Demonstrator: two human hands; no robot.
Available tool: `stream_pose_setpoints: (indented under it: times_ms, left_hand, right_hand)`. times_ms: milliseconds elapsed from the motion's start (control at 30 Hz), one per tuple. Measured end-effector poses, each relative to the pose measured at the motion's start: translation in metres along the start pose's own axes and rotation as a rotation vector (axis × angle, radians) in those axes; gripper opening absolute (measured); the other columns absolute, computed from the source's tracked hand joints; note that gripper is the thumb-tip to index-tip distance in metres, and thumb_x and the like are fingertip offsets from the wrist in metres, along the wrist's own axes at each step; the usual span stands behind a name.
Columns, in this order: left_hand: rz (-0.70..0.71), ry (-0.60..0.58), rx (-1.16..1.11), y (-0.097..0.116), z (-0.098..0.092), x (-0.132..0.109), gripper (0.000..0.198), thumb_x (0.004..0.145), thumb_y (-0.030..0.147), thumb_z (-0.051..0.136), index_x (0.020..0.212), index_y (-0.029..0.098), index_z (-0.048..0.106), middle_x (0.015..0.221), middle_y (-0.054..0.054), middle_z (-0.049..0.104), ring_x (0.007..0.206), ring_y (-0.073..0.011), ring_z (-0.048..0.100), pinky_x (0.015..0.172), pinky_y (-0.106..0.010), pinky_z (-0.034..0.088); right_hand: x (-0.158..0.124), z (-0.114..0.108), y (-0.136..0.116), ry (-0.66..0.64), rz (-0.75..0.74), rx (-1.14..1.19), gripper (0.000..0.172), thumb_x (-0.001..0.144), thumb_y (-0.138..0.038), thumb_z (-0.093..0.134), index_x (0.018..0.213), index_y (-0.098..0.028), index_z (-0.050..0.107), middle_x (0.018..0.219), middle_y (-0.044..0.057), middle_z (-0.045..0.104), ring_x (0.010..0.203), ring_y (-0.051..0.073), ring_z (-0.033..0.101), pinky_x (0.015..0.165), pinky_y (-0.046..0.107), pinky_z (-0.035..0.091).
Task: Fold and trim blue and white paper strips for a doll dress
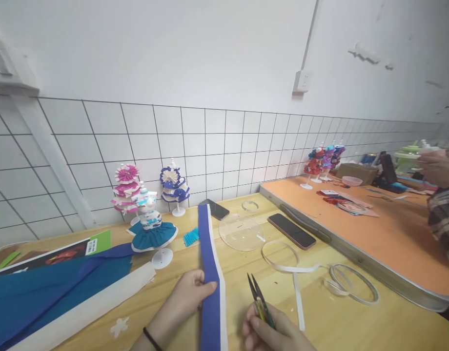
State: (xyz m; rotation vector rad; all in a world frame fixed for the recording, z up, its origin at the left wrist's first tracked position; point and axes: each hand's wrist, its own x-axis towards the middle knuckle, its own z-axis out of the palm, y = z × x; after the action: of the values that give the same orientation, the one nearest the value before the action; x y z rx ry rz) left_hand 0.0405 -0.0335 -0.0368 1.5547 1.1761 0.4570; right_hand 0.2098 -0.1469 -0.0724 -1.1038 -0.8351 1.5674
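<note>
A long blue-purple paper strip (212, 302) with a white border down its right side runs up the table in front of me. My left hand (190, 295) pinches its left edge, thumb on top and fingers curled at the side. In my right hand (263, 326) is a pair of small dark thread snips (260, 302), blades apart and pointing up, to the right of the strip and not touching it. A small piece of pleated light-blue paper (191, 237) lies left of the strip. Close behind it stands a mini dress form (153, 229) with a teal skirt.
Two more dressed forms, pink (126, 190) and purple (174, 187), stand by the wall. Blue and teal sheets (56, 287) lie left. Rightward are a clear disc (241, 232), a phone (292, 231), tape rolls (352, 283) and an orange table (393, 243) with another person's arm (444, 219).
</note>
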Motion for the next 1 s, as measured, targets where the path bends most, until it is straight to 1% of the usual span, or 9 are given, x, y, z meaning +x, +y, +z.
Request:
stream_pose_setpoints:
  times_ms: [100, 167, 300, 433, 600, 667, 733, 833, 1000]
  left_hand:
    - [0.017, -0.103, -0.236, 0.012, 0.001, -0.008, 0.039, 0.063, 0.052, 0.059, 0.079, 0.017, 0.052, 0.067, -0.001, 0.061, 0.059, -0.0139, 0.057, 0.054, -0.025, 0.042]
    - [0.023, -0.15, -0.446, 0.019, 0.002, -0.013, 0.041, 0.062, 0.045, 0.066, 0.089, 0.017, 0.054, 0.078, -0.004, 0.066, 0.068, -0.0159, 0.061, 0.06, -0.026, 0.046]
    - [0.034, -0.08, -0.682, 0.026, 0.003, -0.016, 0.041, 0.058, 0.032, 0.075, 0.091, 0.016, 0.057, 0.082, -0.005, 0.068, 0.069, -0.0162, 0.063, 0.063, -0.027, 0.048]
    - [0.049, 0.054, -0.738, 0.028, -0.003, -0.012, 0.038, 0.059, 0.03, 0.076, 0.088, 0.015, 0.057, 0.079, -0.005, 0.068, 0.066, -0.0152, 0.062, 0.06, -0.026, 0.049]
    - [0.066, 0.142, -0.807, 0.027, -0.009, -0.013, 0.035, 0.065, 0.03, 0.073, 0.093, 0.015, 0.058, 0.079, -0.004, 0.068, 0.066, -0.0141, 0.062, 0.06, -0.025, 0.05]
    - [0.063, 0.094, -0.841, 0.027, -0.006, -0.016, 0.035, 0.068, 0.034, 0.071, 0.095, 0.015, 0.059, 0.08, -0.005, 0.069, 0.067, -0.0143, 0.062, 0.061, -0.026, 0.05]
    - [0.032, -0.034, -0.843, 0.026, 0.001, -0.018, 0.036, 0.069, 0.039, 0.07, 0.095, 0.015, 0.061, 0.083, -0.007, 0.069, 0.069, -0.0164, 0.063, 0.064, -0.029, 0.051]
    - [-0.015, -0.179, -0.793, 0.021, 0.012, -0.018, 0.04, 0.061, 0.037, 0.076, 0.091, 0.014, 0.065, 0.087, -0.009, 0.07, 0.079, -0.0202, 0.064, 0.072, -0.031, 0.05]
    - [-0.024, -0.099, -0.715, 0.012, 0.018, -0.009, 0.041, 0.052, 0.037, 0.081, 0.083, 0.012, 0.068, 0.082, -0.009, 0.071, 0.079, -0.0214, 0.063, 0.07, -0.029, 0.048]
  right_hand:
    - [0.008, 0.011, -0.018, 0.049, 0.006, -0.062, 0.053, 0.063, -0.066, 0.064, 0.076, -0.015, 0.052, 0.076, 0.005, 0.061, 0.062, 0.013, 0.059, 0.047, 0.02, 0.041]
    - [0.013, 0.018, -0.03, 0.041, 0.002, -0.182, 0.056, 0.065, -0.07, 0.057, 0.076, -0.014, 0.053, 0.072, 0.006, 0.061, 0.057, 0.013, 0.057, 0.04, 0.018, 0.035]
    - [0.024, 0.027, -0.04, -0.01, -0.074, -0.312, 0.057, 0.064, -0.074, 0.053, 0.066, -0.017, 0.046, 0.054, -0.002, 0.051, 0.044, 0.007, 0.042, 0.039, 0.019, 0.025]
    - [0.033, 0.032, -0.036, 0.01, -0.159, -0.374, 0.063, 0.047, -0.066, 0.071, 0.052, -0.021, 0.027, 0.047, -0.01, 0.029, 0.046, 0.005, 0.027, 0.047, 0.02, 0.025]
    - [0.038, 0.038, -0.041, 0.101, -0.153, -0.334, 0.062, 0.042, -0.058, 0.074, 0.052, -0.022, 0.024, 0.044, -0.011, 0.028, 0.043, 0.005, 0.025, 0.046, 0.021, 0.026]
    - [0.041, 0.037, -0.048, 0.081, -0.166, -0.344, 0.054, 0.047, -0.053, 0.073, 0.054, -0.022, 0.029, 0.047, -0.01, 0.033, 0.046, 0.006, 0.032, 0.049, 0.022, 0.03]
    - [0.045, 0.034, -0.054, 0.075, -0.184, -0.363, 0.048, 0.05, -0.048, 0.073, 0.056, -0.022, 0.034, 0.051, -0.008, 0.038, 0.05, 0.009, 0.038, 0.052, 0.023, 0.033]
    - [0.052, 0.028, -0.057, 0.107, -0.221, -0.391, 0.043, 0.054, -0.043, 0.072, 0.058, -0.021, 0.035, 0.053, -0.007, 0.04, 0.053, 0.01, 0.039, 0.053, 0.023, 0.033]
    - [0.056, 0.021, -0.054, 0.116, -0.251, -0.42, 0.04, 0.06, -0.038, 0.068, 0.057, -0.021, 0.032, 0.054, -0.006, 0.042, 0.054, 0.009, 0.039, 0.054, 0.022, 0.033]
